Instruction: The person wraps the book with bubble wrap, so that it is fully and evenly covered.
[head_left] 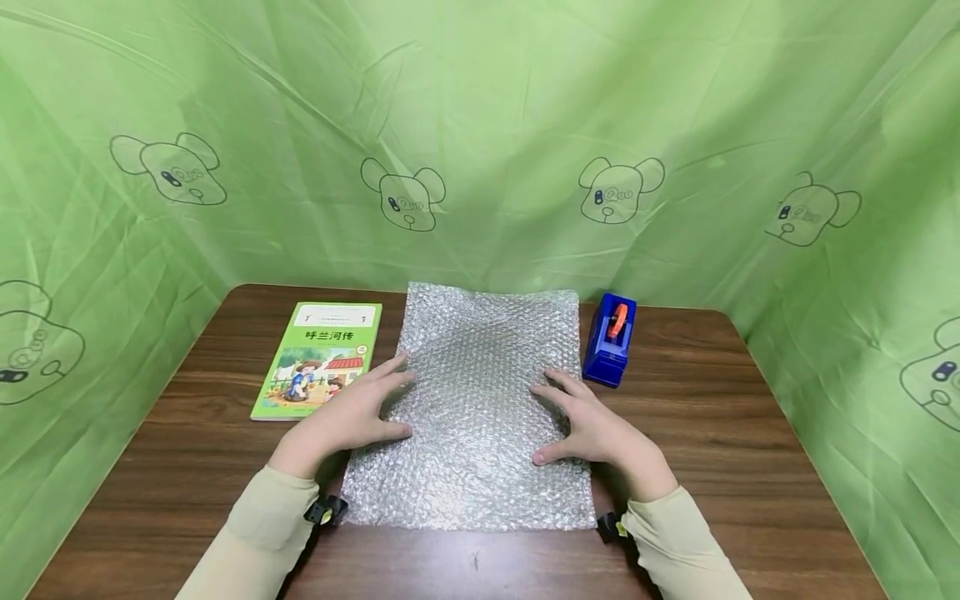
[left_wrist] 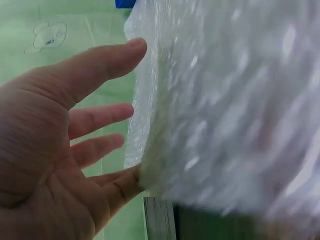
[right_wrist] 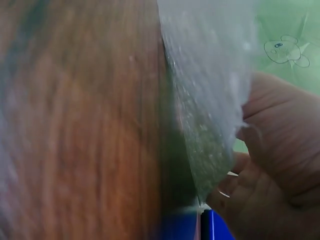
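A sheet of bubble wrap [head_left: 476,408] lies spread in the middle of the wooden table. My left hand [head_left: 356,412] is at its left edge with fingers and thumb spread; in the left wrist view the left hand [left_wrist: 65,135] shows nothing gripped, one lower fingertip right at the edge of the wrap. At the opposite edge, my right hand [head_left: 596,423] has its fingers apart over the sheet. The right wrist view has the wrap's edge overlapping the right hand [right_wrist: 280,145], hiding its fingertips.
A green book [head_left: 322,337] with a picture cover lies left of the wrap, partly behind the left hand. To the right stands a blue tape dispenser [head_left: 606,354] with an orange roll core. Green printed cloth [head_left: 510,100] encloses the wooden table [head_left: 720,433] at back and sides.
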